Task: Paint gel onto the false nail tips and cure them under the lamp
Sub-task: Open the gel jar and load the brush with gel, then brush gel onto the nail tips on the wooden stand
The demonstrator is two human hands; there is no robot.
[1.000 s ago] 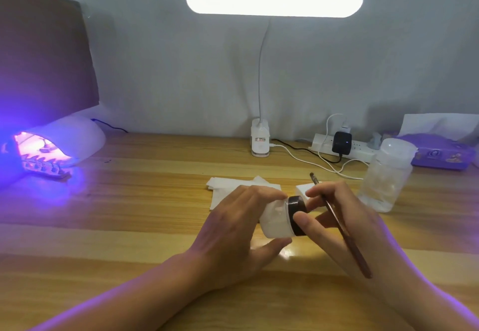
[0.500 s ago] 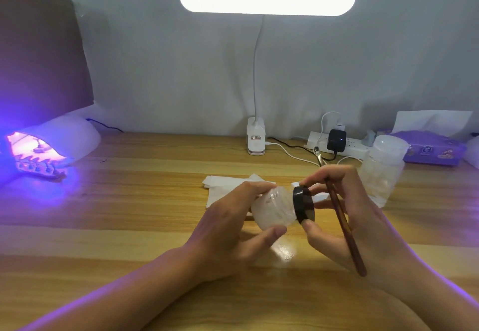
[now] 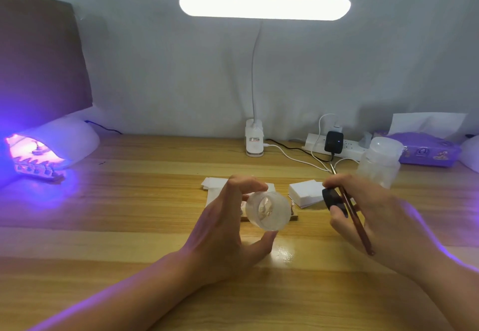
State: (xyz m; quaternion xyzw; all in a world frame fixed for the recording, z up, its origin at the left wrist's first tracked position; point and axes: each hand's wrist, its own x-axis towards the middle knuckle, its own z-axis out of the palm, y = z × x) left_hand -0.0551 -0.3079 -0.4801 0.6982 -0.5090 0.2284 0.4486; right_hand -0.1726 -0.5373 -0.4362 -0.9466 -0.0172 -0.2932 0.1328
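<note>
My left hand (image 3: 223,229) grips a small frosted gel jar (image 3: 267,210), tilted so its uncapped mouth faces me. My right hand (image 3: 368,214) holds the jar's black lid (image 3: 333,198) in its fingertips, a hand's width to the right of the jar, together with a thin brown brush (image 3: 355,216) lying along the fingers. Behind the jar a wooden strip (image 3: 293,217) with nail tips is mostly hidden. At the far left the white curing lamp (image 3: 59,144) glows violet, with a rack of nail tips (image 3: 36,168) in its opening.
A white clip desk lamp (image 3: 255,141) stands at the back centre beside a power strip (image 3: 334,146) with cables. A frosted bottle (image 3: 379,159) and a purple tissue pack (image 3: 427,152) sit back right. White pads (image 3: 307,192) lie behind my hands.
The black lid has come off the jar: my right hand drew it away to the right, and my left hand turned the jar's mouth toward me.
</note>
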